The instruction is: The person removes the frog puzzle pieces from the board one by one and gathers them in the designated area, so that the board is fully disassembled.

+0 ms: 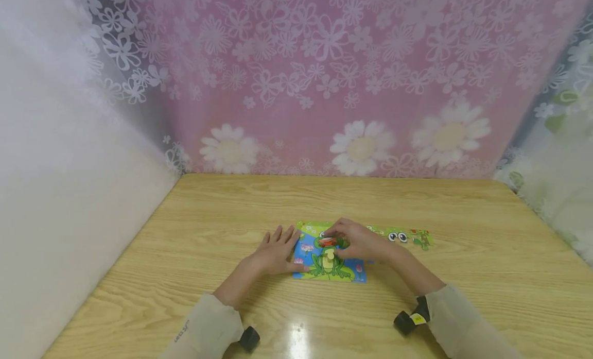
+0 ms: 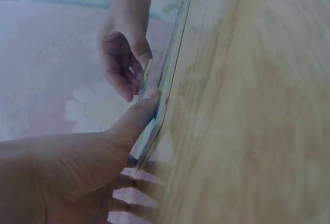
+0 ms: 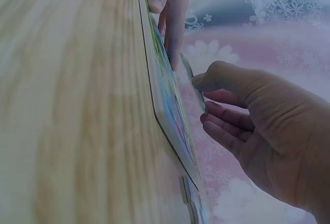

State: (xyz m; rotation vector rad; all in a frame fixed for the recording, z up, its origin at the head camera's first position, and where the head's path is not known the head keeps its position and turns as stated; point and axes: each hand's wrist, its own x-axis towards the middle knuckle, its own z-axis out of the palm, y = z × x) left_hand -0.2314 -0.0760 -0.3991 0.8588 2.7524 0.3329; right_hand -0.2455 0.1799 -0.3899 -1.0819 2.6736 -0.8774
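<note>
The person wears loose, pale beige sleeves, the left sleeve (image 1: 206,323) bearing small, dark, illegible lettering (image 1: 182,330) and the right sleeve (image 1: 468,323) plain where visible; left hand (image 1: 276,254) and right hand (image 1: 355,241) are bare. A stubby black device (image 1: 250,339) protrudes at the left cuff, and a black, rounded one (image 1: 405,323) with a yellow label (image 1: 418,319) at the right.

Left hand (image 2: 87,170) at a thin board (image 2: 162,108), right hand (image 2: 122,44) beyond.
Left thumb rests on the board, seen nearly edge-on along the wood-grain tabletop (image 2: 242,116); right hand pinches a small thin piece (image 2: 146,70) near the thumb tip; pale pink flowered cloth (image 2: 41,64) behind.
</note>
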